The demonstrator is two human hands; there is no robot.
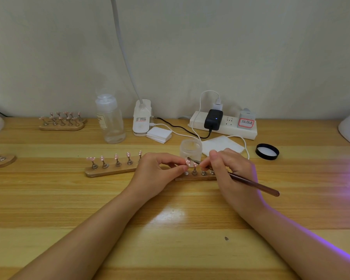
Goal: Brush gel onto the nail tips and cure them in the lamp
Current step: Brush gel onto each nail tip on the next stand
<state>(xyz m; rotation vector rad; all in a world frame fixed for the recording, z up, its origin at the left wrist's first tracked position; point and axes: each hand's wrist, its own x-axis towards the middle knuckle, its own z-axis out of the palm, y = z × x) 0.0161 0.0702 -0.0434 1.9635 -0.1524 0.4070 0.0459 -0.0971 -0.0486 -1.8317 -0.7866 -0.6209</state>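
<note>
Pink nail tip sits pinched in the left hand just above the wooden holder; the right hand grips a brush, bristles touching the tip. Bottle label partly reads "NAIL"; the plug sticker's writing is illegible.

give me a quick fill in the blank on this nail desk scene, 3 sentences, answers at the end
1. The right hand holds a ____ with a brown handle.
2. The left hand pinches a pink ____ on its stand.
3. The black lid lies to the ____ of the open clear jar.

Missing words: brush; nail tip; right
</note>
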